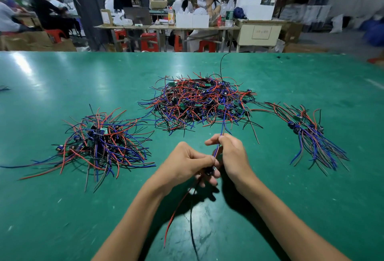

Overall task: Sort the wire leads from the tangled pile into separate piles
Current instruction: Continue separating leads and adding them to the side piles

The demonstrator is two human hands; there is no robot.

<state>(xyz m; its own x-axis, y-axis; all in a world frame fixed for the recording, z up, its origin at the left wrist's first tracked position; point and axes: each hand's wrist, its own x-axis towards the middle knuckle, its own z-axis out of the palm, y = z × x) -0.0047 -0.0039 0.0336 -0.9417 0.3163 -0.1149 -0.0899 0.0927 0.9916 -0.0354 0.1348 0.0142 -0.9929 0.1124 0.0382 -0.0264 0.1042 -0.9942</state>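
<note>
Now, in hand: one wire lead [216,152], held above the near middle of the tabletop [62,78], between the piles.
Left hand: the left hand [187,165] has its fingers curled round the small dark part at the lead's middle; a red and a black wire trail from it toward the near edge.
Right hand: the right hand [232,152] pinches the blue wires just above the left hand.
Tangled pile: the tangled pile [199,100] sits toward the far middle of the tabletop, and the held blue wires run up into its near fringe.
Left pile: the left pile [99,142] lies loose, well apart from the hands.
Right pile: the right pile [311,132] lies toward the right edge, its wires combed roughly one way.
Snag risk: the blue ends look not yet free of the tangle, so a hard pull could likely drag neighbouring leads along or spread the heap.
Strain risk: tugging by the wires alone may stress their joints at the little board.
Mixing risk: stray wires from the tangle reach toward both sorted piles, so a dragged clump could merge them.
</note>
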